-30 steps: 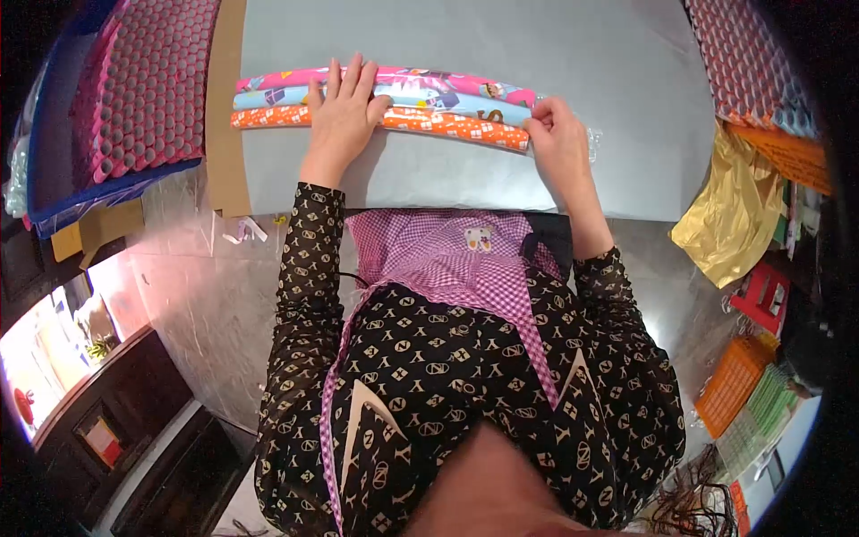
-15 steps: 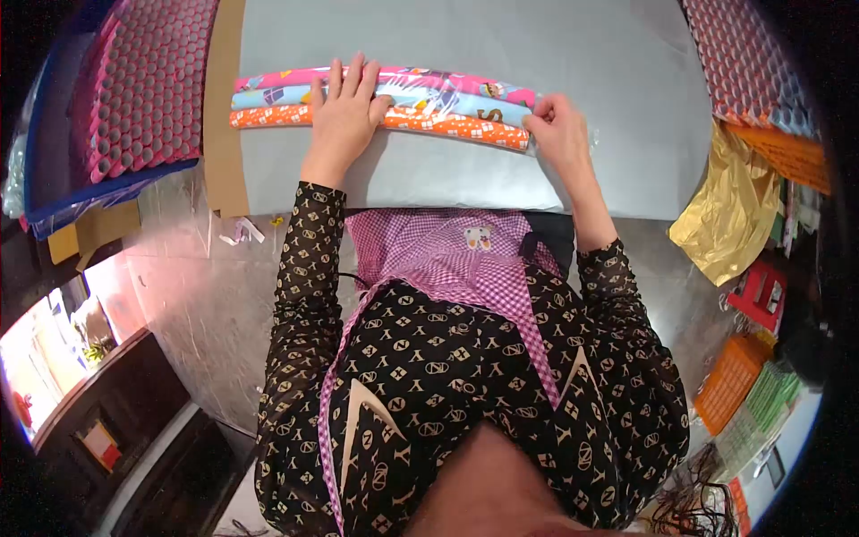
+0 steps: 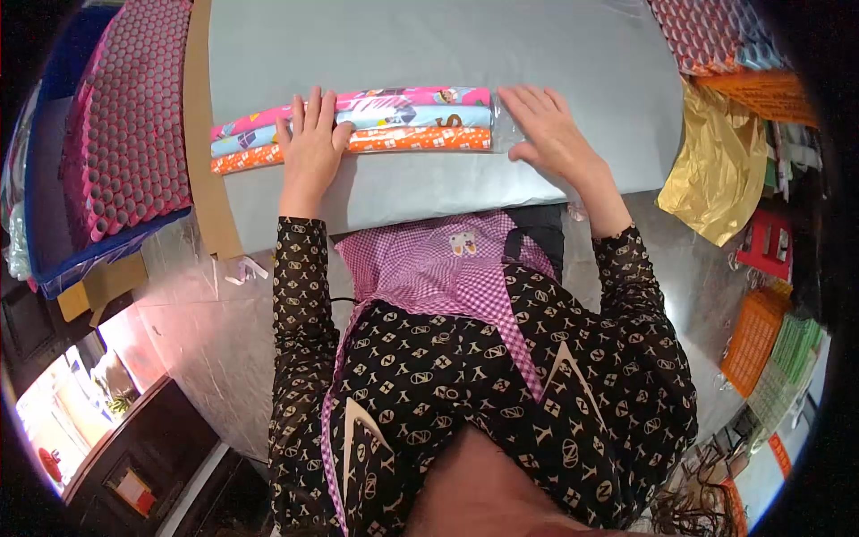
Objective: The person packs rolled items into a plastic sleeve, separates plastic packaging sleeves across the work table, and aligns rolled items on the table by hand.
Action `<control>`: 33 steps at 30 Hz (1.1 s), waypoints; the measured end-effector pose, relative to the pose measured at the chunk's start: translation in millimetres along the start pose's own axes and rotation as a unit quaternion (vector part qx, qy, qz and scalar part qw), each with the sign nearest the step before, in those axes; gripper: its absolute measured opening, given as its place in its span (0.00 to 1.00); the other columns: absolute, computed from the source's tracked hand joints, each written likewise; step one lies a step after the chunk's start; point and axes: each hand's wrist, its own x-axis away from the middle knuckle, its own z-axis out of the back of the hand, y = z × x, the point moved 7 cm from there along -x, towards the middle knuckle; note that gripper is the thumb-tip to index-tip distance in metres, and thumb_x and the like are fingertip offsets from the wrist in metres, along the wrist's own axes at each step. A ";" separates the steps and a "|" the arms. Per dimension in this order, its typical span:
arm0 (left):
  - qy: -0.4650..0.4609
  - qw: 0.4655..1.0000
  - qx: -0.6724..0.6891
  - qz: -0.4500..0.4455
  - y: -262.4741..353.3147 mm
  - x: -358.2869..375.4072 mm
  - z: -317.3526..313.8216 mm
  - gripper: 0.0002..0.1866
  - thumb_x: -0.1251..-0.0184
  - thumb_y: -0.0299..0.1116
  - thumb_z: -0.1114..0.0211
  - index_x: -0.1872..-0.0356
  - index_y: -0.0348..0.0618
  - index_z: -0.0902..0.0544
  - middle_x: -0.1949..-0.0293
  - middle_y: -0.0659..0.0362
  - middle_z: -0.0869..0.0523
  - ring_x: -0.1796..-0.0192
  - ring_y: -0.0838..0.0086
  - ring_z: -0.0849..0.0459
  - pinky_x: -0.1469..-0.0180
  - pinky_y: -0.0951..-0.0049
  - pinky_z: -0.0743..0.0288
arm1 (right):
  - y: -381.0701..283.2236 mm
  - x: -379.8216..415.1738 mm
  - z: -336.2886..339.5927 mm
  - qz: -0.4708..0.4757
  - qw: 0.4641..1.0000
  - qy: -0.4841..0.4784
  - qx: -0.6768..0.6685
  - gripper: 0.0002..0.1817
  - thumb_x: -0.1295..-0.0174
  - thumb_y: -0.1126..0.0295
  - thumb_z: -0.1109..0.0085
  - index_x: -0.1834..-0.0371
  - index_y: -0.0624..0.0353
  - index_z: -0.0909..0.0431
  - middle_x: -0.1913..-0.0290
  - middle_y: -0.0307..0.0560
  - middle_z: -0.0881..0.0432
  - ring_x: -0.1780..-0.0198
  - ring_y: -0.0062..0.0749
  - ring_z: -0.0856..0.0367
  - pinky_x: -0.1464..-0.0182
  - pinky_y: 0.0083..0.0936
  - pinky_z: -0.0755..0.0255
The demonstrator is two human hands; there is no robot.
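Three patterned wrapping paper rolls lie side by side across the table: a pink one (image 3: 419, 96), a light blue one (image 3: 420, 117) and an orange one (image 3: 429, 139). Shiny clear plastic covers them, and its loose end (image 3: 506, 125) sticks out past their right ends. My left hand (image 3: 310, 143) rests on the rolls left of their middle, fingers spread. Beyond the right ends, my right hand (image 3: 552, 134) is stretched out with its fingertips at the plastic end, holding nothing.
Grey sheeting (image 3: 429, 45) covers the table, with a brown cardboard strip (image 3: 201, 134) along its left edge. Stacked pink tubes (image 3: 143, 116) stand in a blue crate (image 3: 45, 242) at left. More tubes (image 3: 702, 36) and gold foil (image 3: 716, 170) are at right.
My right hand has let go of its pinch at the rolls' right end and now lies stretched out beside it. My left hand stays on the rolls. The view has shifted slightly.
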 end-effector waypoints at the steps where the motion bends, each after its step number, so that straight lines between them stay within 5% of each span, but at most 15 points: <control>1: -0.004 1.000 0.003 0.005 -0.2 0.3 -0.3 0.30 0.29 0.50 0.50 0.29 0.49 0.34 0.27 0.56 0.37 0.24 0.54 0.44 0.27 0.41 0.57 | 3.5 1.2 1.7 0.001 1.000 0.000 0.000 0.41 0.50 0.67 0.31 0.30 0.56 0.37 0.40 0.51 0.24 0.37 0.48 0.30 0.33 0.44 0.42; 6: -0.003 1.000 0.011 0.005 0.0 0.2 0.5 0.29 0.28 0.50 0.50 0.30 0.49 0.34 0.27 0.56 0.37 0.24 0.53 0.44 0.27 0.41 0.57 | 27.3 7.2 -7.8 -0.109 0.984 -0.016 -0.143 0.26 0.42 0.70 0.38 0.39 0.61 0.30 0.54 0.54 0.18 0.53 0.43 0.19 0.49 0.37 0.27; 10: 0.006 1.000 0.010 0.004 0.2 1.1 1.1 0.29 0.28 0.49 0.51 0.30 0.48 0.33 0.27 0.55 0.36 0.25 0.53 0.43 0.27 0.41 0.57 | 41.2 5.7 -13.7 -0.217 0.931 -0.009 -0.294 0.18 0.40 0.72 0.42 0.46 0.63 0.26 0.66 0.51 0.17 0.67 0.33 0.18 0.65 0.28 0.25; 12: 0.009 1.000 0.006 0.002 0.6 1.6 1.3 0.29 0.28 0.49 0.50 0.30 0.48 0.33 0.27 0.55 0.36 0.25 0.52 0.42 0.27 0.42 0.57 | 50.7 12.0 -34.4 -0.374 0.766 -0.085 -0.516 0.15 0.40 0.73 0.43 0.49 0.65 0.26 0.72 0.46 0.19 0.74 0.25 0.23 0.71 0.23 0.28; 13: 0.012 1.000 0.003 -0.001 0.6 1.6 1.4 0.29 0.28 0.49 0.50 0.30 0.48 0.33 0.27 0.54 0.36 0.25 0.52 0.42 0.27 0.42 0.56 | 54.0 11.1 -37.8 -0.373 0.766 -0.084 -0.517 0.15 0.40 0.73 0.43 0.49 0.65 0.26 0.72 0.46 0.19 0.74 0.25 0.23 0.71 0.23 0.28; 15: 0.014 1.000 -0.001 0.000 0.7 1.9 1.5 0.29 0.29 0.49 0.50 0.31 0.48 0.33 0.28 0.54 0.35 0.25 0.52 0.42 0.28 0.42 0.56 | 54.9 12.8 -50.7 -0.366 0.648 -0.048 -0.667 0.15 0.37 0.71 0.43 0.49 0.65 0.27 0.73 0.41 0.21 0.78 0.22 0.26 0.76 0.20 0.31; 16: 0.014 1.000 -0.002 0.001 0.9 1.8 1.5 0.29 0.29 0.49 0.50 0.31 0.48 0.33 0.28 0.54 0.35 0.25 0.52 0.41 0.28 0.42 0.56 | 55.9 15.2 -53.5 -0.365 0.648 -0.047 -0.667 0.15 0.37 0.71 0.43 0.49 0.65 0.27 0.73 0.41 0.21 0.78 0.22 0.26 0.76 0.20 0.31; 18: 0.017 1.000 -0.006 0.003 1.2 1.7 1.5 0.29 0.29 0.49 0.50 0.31 0.48 0.32 0.28 0.54 0.35 0.25 0.52 0.41 0.28 0.42 0.56 | 48.8 21.5 -61.5 -0.386 0.455 -0.016 -0.803 0.17 0.35 0.70 0.43 0.46 0.65 0.29 0.65 0.47 0.18 0.72 0.27 0.20 0.70 0.21 0.26; 19: 0.019 1.000 -0.009 0.006 1.2 1.7 1.6 0.29 0.29 0.49 0.50 0.31 0.47 0.32 0.28 0.54 0.35 0.26 0.53 0.41 0.28 0.42 0.56 | 46.3 21.6 -61.7 -0.385 0.455 -0.016 -0.803 0.17 0.35 0.70 0.43 0.46 0.65 0.29 0.65 0.47 0.18 0.72 0.27 0.20 0.70 0.21 0.26; 21: 0.014 1.000 -0.011 0.017 1.2 1.5 0.1 0.29 0.29 0.49 0.51 0.31 0.47 0.32 0.28 0.54 0.35 0.26 0.53 0.41 0.28 0.41 0.55 | 49.8 28.3 -63.4 -0.437 0.355 0.103 -0.820 0.18 0.34 0.70 0.43 0.43 0.65 0.30 0.55 0.52 0.18 0.60 0.33 0.18 0.60 0.24 0.23; 25: 0.021 0.999 -0.031 0.026 2.2 0.9 0.5 0.28 0.28 0.49 0.51 0.32 0.47 0.32 0.28 0.54 0.35 0.26 0.53 0.40 0.29 0.40 0.54 | 45.8 25.8 -57.7 -0.386 0.373 0.130 -0.834 0.19 0.33 0.72 0.46 0.39 0.65 0.31 0.45 0.56 0.21 0.50 0.37 0.20 0.49 0.27 0.25; 27: 0.023 0.999 -0.031 0.039 1.9 -1.5 3.1 0.28 0.28 0.49 0.52 0.32 0.47 0.32 0.28 0.54 0.34 0.26 0.53 0.40 0.29 0.39 0.54 | 39.2 12.4 -46.3 -0.335 0.524 0.089 -0.778 0.22 0.33 0.72 0.48 0.36 0.68 0.32 0.44 0.52 0.21 0.48 0.33 0.21 0.48 0.26 0.27; 28: 0.022 0.998 -0.031 0.052 2.2 -2.8 5.8 0.28 0.28 0.49 0.52 0.32 0.46 0.32 0.28 0.55 0.34 0.27 0.53 0.39 0.30 0.38 0.53 | 34.8 6.1 -45.3 -0.328 0.530 0.087 -0.777 0.22 0.33 0.72 0.48 0.36 0.68 0.32 0.44 0.52 0.21 0.48 0.33 0.21 0.48 0.26 0.27; 30: 0.032 0.996 -0.057 0.066 4.9 1.2 2.5 0.28 0.29 0.48 0.51 0.32 0.46 0.32 0.30 0.54 0.32 0.28 0.53 0.38 0.31 0.36 0.52 | 30.4 -4.6 -42.9 -0.342 0.724 0.073 -0.595 0.25 0.34 0.71 0.47 0.34 0.69 0.33 0.43 0.50 0.21 0.47 0.29 0.22 0.48 0.24 0.28; 33: 0.035 0.994 -0.063 0.086 8.7 -0.4 8.5 0.30 0.32 0.48 0.48 0.33 0.44 0.31 0.33 0.52 0.30 0.29 0.52 0.36 0.32 0.35 0.51 | 6.4 -25.3 -34.0 -0.299 0.804 0.051 -0.511 0.27 0.35 0.67 0.45 0.34 0.65 0.33 0.46 0.47 0.19 0.51 0.23 0.23 0.50 0.20 0.30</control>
